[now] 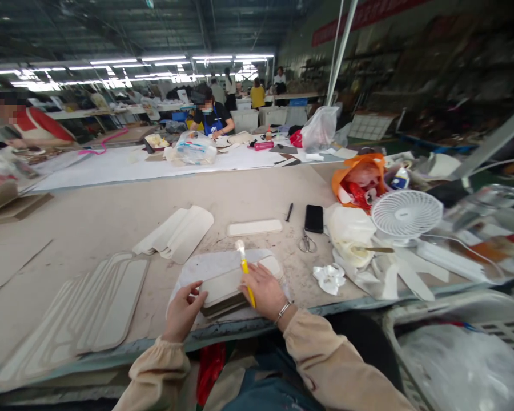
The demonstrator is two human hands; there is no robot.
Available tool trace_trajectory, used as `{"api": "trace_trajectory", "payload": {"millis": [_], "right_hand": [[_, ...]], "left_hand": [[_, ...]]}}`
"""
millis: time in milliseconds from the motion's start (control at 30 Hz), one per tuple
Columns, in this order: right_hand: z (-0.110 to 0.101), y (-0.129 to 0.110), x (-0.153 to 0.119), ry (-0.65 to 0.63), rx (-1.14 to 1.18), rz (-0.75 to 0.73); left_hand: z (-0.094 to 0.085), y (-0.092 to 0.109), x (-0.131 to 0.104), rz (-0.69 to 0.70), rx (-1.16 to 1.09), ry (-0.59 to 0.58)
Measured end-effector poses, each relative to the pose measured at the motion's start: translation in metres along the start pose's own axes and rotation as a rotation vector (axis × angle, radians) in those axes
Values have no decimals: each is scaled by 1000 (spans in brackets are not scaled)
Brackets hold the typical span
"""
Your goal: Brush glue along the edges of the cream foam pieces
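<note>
Beige sleeves (334, 357) reach forward from my lap as I work at a cluttered table (124, 205) on a factory floor. In my right hand (265, 290), thumb and fingers close around a yellow-handled brush (248, 283), its whitened head raised above the stack of pale panels (225, 285). My left hand (185, 308) curls at the stack's left end, fingertips at the corner; I cannot tell whether they pinch the top piece or merely steady it.

The step in hand looks like lining up or steadying the panels with the brush kept ready. Any further move would call for a light hold at both sides, the wet-looking head clear of the faces.

The brush's head points away from me, its long axis running near to far with the far end leaning slightly left. The stack lies before me near the table's front edge, on a whitish sheet (188, 268); its long axis runs left to right, the right end angled farther away. Beyond it lies a single panel (255, 228), set roughly crosswise.
</note>
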State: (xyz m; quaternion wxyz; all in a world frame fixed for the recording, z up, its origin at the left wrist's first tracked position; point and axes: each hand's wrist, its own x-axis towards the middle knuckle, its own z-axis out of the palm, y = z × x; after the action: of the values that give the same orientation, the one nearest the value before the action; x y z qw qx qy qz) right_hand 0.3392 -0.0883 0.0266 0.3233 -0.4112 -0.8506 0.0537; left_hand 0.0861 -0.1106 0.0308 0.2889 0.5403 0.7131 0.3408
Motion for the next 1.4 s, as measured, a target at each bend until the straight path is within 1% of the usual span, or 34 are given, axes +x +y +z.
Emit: {"api": "trace_trajectory", "payload": {"millis": [67,167,233,367,433,533,667,733,800,1000,1100,1167,1267,1333,1400], "right_hand": [[10,-9,-2,-48,22,-46],[16,-9,-7,-79,28,-48],[13,-2,-11,-70,22,-24],[0,21,-23,-32,-9,53],[-6,34,-29,8,-25,115],[-10,52,-36,117,-34,265],[-8,66,-40,204,76,481],[-6,67,-40,224,135,550],[-5,65,-40,243,164,561],[-6,62,-39,306,170,458],[-7,61,-38,336,217,427],[-8,59,-36,366,305,437],[-12,55,-33,428,512,520],[-17,51,-28,475,667,571],[-23,44,-23,519,798,575]], "left_hand": [[0,3,0,-4,3,5],[-1,7,0,-2,14,1],[-1,8,1,0,21,-3],[0,3,2,8,23,-15],[0,-1,3,13,30,-19],[1,-7,4,13,24,-21],[2,-11,4,-6,-15,-30],[2,-9,3,-16,-15,-28],[1,-6,2,-21,-1,-17],[1,2,-2,-6,42,-14],[0,4,-4,22,91,-1],[-3,7,-4,51,138,28],[-8,15,0,135,196,35],[-13,25,5,228,212,2],[-16,37,11,313,203,-63]]}}
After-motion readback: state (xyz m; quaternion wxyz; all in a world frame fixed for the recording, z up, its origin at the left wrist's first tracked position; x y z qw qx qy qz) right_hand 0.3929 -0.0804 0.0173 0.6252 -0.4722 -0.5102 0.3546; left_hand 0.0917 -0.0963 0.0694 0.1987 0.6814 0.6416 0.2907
